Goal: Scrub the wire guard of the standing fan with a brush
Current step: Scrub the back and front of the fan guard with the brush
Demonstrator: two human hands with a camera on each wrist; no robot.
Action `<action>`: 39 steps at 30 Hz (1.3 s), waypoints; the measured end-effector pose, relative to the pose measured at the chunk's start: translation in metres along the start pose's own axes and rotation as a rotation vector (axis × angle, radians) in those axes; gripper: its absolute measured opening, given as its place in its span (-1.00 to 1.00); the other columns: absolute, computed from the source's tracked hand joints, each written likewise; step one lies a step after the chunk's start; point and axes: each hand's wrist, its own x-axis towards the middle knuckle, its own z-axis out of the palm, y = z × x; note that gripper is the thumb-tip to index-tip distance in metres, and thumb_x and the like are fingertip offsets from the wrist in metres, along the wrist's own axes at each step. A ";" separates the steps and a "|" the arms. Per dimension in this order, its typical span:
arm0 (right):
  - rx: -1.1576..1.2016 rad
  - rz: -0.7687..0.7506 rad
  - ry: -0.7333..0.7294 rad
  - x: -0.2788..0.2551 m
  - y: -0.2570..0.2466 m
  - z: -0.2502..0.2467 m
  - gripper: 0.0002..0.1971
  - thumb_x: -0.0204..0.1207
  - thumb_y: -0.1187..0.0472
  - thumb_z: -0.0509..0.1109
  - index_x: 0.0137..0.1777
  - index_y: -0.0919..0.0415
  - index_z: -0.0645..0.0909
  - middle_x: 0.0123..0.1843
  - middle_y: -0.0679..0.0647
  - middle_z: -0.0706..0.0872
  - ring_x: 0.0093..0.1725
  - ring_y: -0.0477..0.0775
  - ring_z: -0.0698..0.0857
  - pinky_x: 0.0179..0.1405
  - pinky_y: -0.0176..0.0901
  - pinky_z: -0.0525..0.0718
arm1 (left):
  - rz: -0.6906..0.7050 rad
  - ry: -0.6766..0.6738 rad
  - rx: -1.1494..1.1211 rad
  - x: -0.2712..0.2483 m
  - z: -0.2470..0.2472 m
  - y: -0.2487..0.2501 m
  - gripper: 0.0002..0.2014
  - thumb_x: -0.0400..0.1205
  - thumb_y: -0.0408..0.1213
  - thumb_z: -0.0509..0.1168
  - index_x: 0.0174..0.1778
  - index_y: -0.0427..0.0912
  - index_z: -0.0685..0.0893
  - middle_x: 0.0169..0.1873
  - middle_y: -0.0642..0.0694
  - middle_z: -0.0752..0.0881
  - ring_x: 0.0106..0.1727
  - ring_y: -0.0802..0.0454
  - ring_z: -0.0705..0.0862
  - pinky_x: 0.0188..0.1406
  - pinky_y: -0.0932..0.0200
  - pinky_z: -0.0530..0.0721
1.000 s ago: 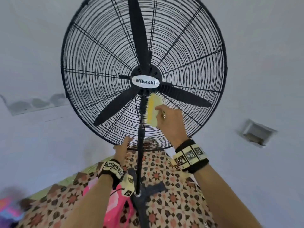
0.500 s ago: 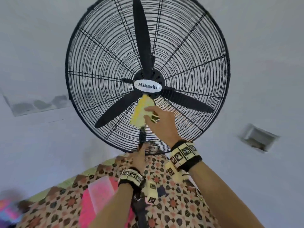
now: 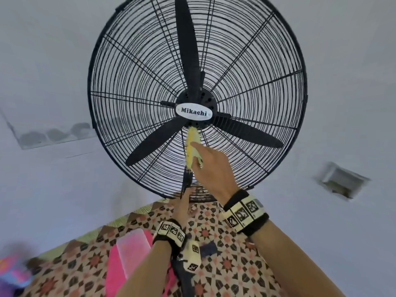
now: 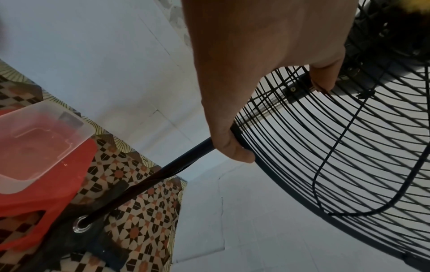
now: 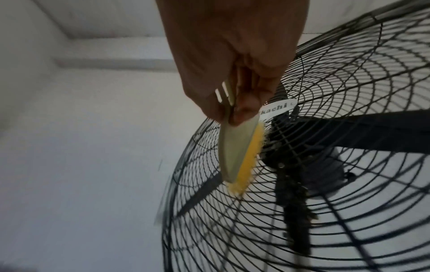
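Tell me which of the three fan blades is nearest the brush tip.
The lower-left blade: its root sits right beside the brush tip under the hub. The upright blade is above the hub, and the lower-right blade farther off.

The left hand (image 4: 256, 73) grips the black wire guard (image 4: 337, 156) at its rim, thumb toward 6 o'clock. The fan pole (image 4: 186, 158) slants toward 7 o'clock. At 9 o'clock, a clear tub (image 4: 76, 139) rests on a red stool (image 4: 46, 211).

Home room: patterned floor tiles (image 3: 227, 264), plain white walls (image 3: 42, 61), standing fan (image 3: 197, 113).
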 end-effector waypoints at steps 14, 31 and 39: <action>0.343 0.071 0.154 0.001 0.029 0.001 -0.72 0.67 0.25 0.30 0.32 0.06 0.69 0.26 0.06 0.66 0.12 -0.06 0.65 -0.02 -0.45 0.53 | -0.078 0.032 -0.088 0.004 0.007 0.001 -0.57 0.57 0.08 0.52 0.22 -0.13 0.77 0.11 -0.23 0.80 0.13 -0.14 0.71 0.07 -0.07 0.81; 0.391 -0.005 0.124 0.015 0.021 0.000 -0.74 0.71 0.34 0.34 0.28 0.07 0.73 0.22 -0.01 0.73 0.21 -0.12 0.66 0.23 -0.50 0.44 | -0.036 0.058 -0.132 -0.001 0.004 0.001 -0.25 0.20 0.24 0.59 0.29 -0.01 0.77 0.39 -0.23 0.70 0.35 -0.20 0.70 -0.04 -0.01 0.84; 0.352 -0.025 0.145 0.022 0.012 -0.004 -0.77 0.72 0.31 0.35 0.26 0.04 0.72 0.22 -0.03 0.71 0.21 -0.10 0.67 0.20 -0.52 0.44 | -0.069 0.049 -0.180 -0.005 0.003 0.010 -0.35 0.28 0.13 0.64 0.21 -0.17 0.79 0.24 -0.36 0.78 0.23 -0.18 0.74 -0.15 0.04 0.79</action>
